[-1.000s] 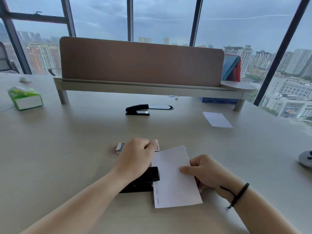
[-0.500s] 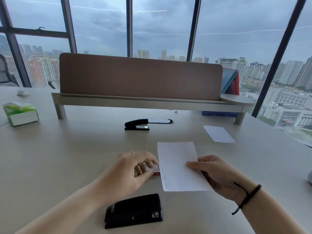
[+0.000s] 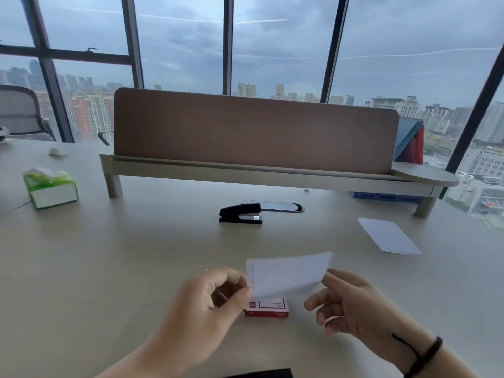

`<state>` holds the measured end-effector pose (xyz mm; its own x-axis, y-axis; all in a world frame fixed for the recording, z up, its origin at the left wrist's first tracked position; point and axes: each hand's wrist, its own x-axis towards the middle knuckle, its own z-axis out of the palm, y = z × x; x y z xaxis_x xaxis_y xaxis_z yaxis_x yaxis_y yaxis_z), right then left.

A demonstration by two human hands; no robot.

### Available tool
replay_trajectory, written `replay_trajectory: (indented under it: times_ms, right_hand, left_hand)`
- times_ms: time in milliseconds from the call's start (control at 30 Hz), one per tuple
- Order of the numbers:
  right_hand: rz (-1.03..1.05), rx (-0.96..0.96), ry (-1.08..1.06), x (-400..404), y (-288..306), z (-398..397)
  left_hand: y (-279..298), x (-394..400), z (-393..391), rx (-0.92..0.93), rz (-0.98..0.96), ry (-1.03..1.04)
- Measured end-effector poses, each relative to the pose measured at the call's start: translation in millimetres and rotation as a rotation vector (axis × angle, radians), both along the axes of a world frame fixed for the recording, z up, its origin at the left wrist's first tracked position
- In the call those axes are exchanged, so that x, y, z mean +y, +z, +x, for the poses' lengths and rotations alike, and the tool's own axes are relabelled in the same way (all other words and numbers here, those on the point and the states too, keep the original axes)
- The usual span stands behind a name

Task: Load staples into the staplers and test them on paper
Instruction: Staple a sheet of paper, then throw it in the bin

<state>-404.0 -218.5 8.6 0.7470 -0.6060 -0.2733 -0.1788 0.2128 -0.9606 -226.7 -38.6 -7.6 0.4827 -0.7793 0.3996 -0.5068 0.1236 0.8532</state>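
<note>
Left fingers (image 3: pixel 242 291) pinch the paper's (image 3: pixel 289 274) stapled edge; right fingers (image 3: pixel 331 279) pinch its other end, holding it above the red staple box (image 3: pixel 268 308) near the tabletop's (image 3: pixel 109 268) front edge. A black stapler (image 3: pixel 240 213) sits toward the far edge.

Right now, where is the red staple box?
In the head view, the red staple box lies on the desk between the two hands, just below the held paper.
</note>
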Motion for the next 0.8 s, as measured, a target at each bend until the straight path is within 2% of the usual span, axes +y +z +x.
replay_trajectory:
  times_ms: [167,267,467,800]
  right_hand:
    - [-0.074,-0.074,0.003,4.5,-3.1,0.1]
    - [-0.168,-0.067,0.056,5.8,-5.1,1.1]
    - [-0.243,-0.028,0.077,6.6,-8.3,1.0]
    - [-0.256,-0.072,0.104,4.5,-11.1,-1.2]
  left_hand:
    - [5.1,-2.3,1.9,0.58,-0.013,-0.142]
    - [5.8,-3.3,-0.4,0.786,-0.018,-0.215]
    - [7.9,-0.7,-1.0,0.935,0.019,-0.27]
    - [13.6,1.6,-2.9,1.038,0.022,-0.332]
